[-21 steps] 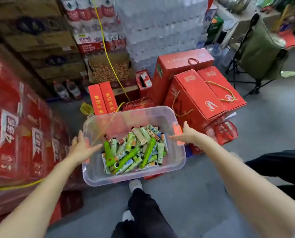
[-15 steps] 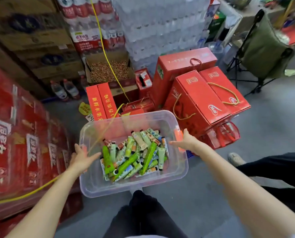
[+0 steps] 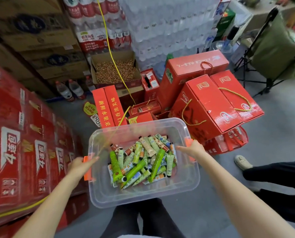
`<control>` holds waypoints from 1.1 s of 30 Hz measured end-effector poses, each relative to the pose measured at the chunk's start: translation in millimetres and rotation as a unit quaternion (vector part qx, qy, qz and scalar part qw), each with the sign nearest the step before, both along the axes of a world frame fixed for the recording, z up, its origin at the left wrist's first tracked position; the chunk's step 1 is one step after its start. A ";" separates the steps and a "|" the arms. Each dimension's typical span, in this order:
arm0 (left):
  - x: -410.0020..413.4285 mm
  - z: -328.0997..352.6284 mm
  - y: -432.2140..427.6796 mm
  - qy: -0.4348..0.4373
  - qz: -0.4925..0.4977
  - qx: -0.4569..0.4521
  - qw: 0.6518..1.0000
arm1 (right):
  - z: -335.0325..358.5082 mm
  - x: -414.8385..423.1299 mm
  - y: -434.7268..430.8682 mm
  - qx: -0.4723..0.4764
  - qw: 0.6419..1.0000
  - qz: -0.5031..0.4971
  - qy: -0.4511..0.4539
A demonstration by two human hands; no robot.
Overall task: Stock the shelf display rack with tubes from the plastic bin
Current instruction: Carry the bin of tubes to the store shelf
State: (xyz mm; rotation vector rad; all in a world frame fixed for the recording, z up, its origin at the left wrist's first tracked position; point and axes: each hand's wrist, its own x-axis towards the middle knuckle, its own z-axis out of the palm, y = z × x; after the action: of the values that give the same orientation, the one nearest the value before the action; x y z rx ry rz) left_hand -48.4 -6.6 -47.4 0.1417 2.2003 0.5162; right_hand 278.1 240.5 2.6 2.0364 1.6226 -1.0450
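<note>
The left hand (image 3: 78,166) and right hand (image 3: 193,149) each grip one end of the plastic bin (image 3: 109,194); the tubes (image 3: 140,162) lie heaped inside. It seems the carrying step; next, the bin must reach the rack, not visible here.

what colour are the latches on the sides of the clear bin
Orange latches on the clear bin, seen best in the head view.
</note>
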 end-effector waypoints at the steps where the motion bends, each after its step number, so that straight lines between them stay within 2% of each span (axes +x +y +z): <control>1: 2.1 4.6 0.0 -0.006 0.003 0.010 1.000 | 0.2 1.7 0.7 0.020 1.000 -0.010 -0.013; 3: 1.3 3.9 0.2 -0.051 0.020 0.032 0.998 | 4.9 4.9 0.1 0.050 0.998 -0.041 -0.012; 6: -9.3 -32.1 -9.1 -0.085 0.040 0.064 0.994 | 2.3 12.7 0.0 0.079 0.994 -0.065 0.032; 10: 20.3 16.5 4.5 -0.093 0.052 0.093 0.990 | 3.8 14.4 -5.2 0.047 0.990 -0.077 0.106; 13: 31.5 21.3 4.3 -0.098 0.065 0.093 0.989 | 3.5 16.7 -8.9 0.033 0.993 -0.022 0.114; 19: 56.6 36.7 -4.3 -0.039 0.071 0.119 0.990 | 1.5 30.1 -12.6 0.045 0.984 0.095 0.144; 26: 120.7 45.9 -46.2 0.046 0.176 0.107 0.977 | -2.1 44.0 5.5 0.034 0.959 0.207 0.191; 30: 175.1 49.6 -72.2 0.101 0.262 0.120 0.952 | -0.6 51.2 8.4 0.037 0.943 0.276 0.183; 33: 221.0 44.5 -103.8 0.146 0.355 0.141 0.912 | 3.7 50.4 7.2 0.039 0.925 0.336 0.173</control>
State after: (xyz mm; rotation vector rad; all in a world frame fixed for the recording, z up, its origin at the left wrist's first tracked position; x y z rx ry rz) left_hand 172.7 -110.4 -2.8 -0.4836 2.4217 1.2876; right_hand 328.5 247.7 6.3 1.1864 2.3273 -1.1051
